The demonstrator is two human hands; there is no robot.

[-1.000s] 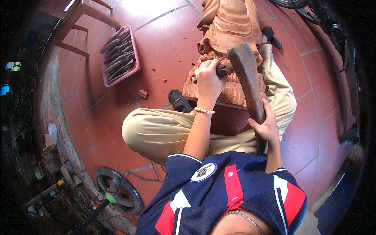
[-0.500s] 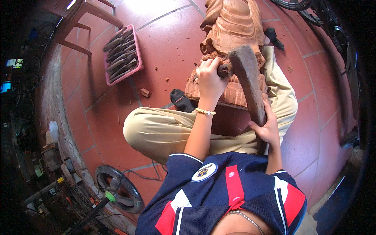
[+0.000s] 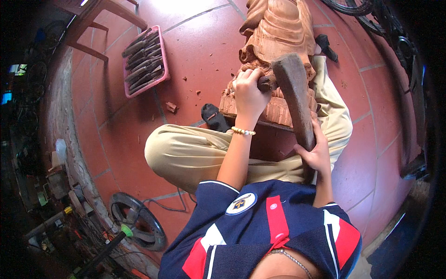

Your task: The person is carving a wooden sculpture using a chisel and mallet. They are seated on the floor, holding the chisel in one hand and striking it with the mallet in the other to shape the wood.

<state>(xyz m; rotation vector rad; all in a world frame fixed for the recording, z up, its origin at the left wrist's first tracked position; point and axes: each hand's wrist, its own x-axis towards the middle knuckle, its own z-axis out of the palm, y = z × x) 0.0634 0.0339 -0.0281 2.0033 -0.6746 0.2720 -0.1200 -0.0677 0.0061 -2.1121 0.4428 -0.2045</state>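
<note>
The carved, reddish-brown wooden statue (image 3: 278,35) lies with its base between the person's beige-trousered legs (image 3: 186,151), presumably so they steady it. Over that base, the left hand (image 3: 251,93) is curled tightly round a short, dark tool handle (image 3: 266,83), likely to fix its angle; the tool's far end is hidden from me. The right hand (image 3: 317,149) wraps a long, brown wooden mallet (image 3: 292,83), its thick end beside the handle, whether touching I can't tell. Left of the statue, a pink plastic basket (image 3: 147,87) keeps dark-handled tools perhaps within reach. Around the statue, red floor tiles (image 3: 195,51) carry wood chips (image 3: 171,107); a brown chair (image 3: 123,14) stands to its far left, a dark bicycle (image 3: 403,44) to its right.
</note>
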